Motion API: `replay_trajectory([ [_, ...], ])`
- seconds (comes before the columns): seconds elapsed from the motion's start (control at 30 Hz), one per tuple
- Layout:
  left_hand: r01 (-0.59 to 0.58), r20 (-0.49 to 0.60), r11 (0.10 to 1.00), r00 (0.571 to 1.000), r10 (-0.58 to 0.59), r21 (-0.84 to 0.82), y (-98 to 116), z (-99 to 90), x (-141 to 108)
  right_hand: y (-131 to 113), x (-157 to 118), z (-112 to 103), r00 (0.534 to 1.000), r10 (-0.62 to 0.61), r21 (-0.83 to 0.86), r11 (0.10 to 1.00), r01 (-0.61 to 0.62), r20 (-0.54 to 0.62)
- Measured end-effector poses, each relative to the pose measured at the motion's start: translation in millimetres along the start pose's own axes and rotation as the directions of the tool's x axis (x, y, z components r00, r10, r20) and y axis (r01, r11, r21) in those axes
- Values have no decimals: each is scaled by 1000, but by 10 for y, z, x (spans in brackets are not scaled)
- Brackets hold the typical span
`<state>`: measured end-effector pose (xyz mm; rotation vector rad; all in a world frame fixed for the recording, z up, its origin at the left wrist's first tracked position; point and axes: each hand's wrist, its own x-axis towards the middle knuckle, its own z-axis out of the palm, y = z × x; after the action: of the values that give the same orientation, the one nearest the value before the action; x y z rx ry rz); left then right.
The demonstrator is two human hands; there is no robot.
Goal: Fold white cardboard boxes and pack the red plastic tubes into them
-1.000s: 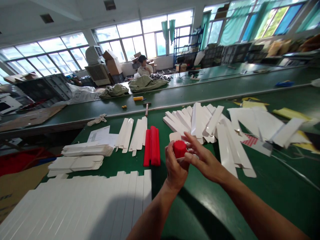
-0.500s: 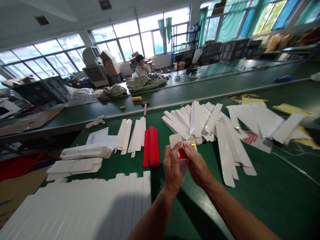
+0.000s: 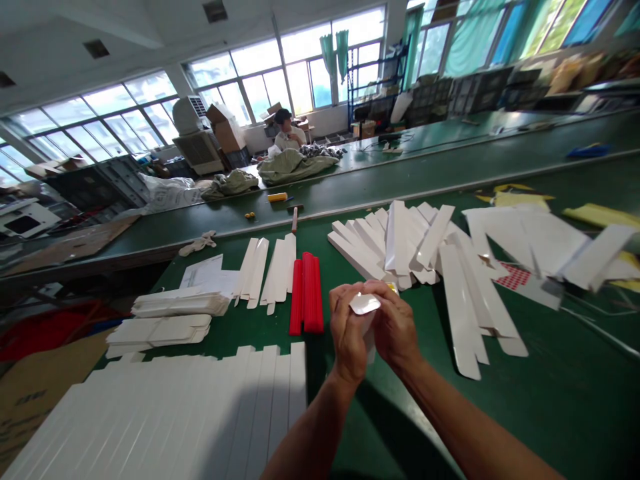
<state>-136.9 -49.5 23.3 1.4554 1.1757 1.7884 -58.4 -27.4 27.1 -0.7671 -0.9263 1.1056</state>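
Both hands grip one narrow white box (image 3: 365, 305), held on end and pointing toward me. My left hand (image 3: 347, 333) wraps its left side, fingers closed near the top. On the other side my right hand (image 3: 397, 327) is closed, its fingers over the box's far edge. The end flap lies folded down across the opening, so the inside is hidden. Just left of the hands lie red ribbed strips (image 3: 306, 293) on the green table. Beyond the hands is a heap of long white boxes (image 3: 370, 243).
Closed white boxes (image 3: 200, 407) stand in a row at the front left. Flattened white cartons (image 3: 170, 333) are stacked behind them. A hammer (image 3: 295, 217) and yellow tape-like roll (image 3: 277, 197) lie farther back. A person (image 3: 289, 133) sits across the tables.
The white box's flap, upright before with red showing inside, is now folded down over the opening. Both hands have closed in around that end. The view has shifted slightly.
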Motion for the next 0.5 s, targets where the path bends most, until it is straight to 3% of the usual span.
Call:
replay_trajectory([
  [0.13, -234, 77, 962, 971, 225, 138, -100, -85, 4, 100, -6, -140, 994, -80, 3, 997, 79, 69],
  [0.2, -328, 156, 905, 943, 295, 271, -113, -154, 44, 150, -39, -225, 983, -59, 2, 998, 59, 173],
  [0.27, -415, 232, 827, 908, 350, 379, -107, -226, 97, 193, -75, -290, 953, -40, -109, 991, 75, 300],
  [0.37, -503, 315, 742, 862, 397, 443, -69, -314, 187, 228, -97, -313, 919, -64, -366, 905, 217, 388],
  [0.5, -527, 389, 736, 841, 377, 425, 26, -371, 291, 205, -68, -260, 912, -113, -523, 789, 323, 393],
])
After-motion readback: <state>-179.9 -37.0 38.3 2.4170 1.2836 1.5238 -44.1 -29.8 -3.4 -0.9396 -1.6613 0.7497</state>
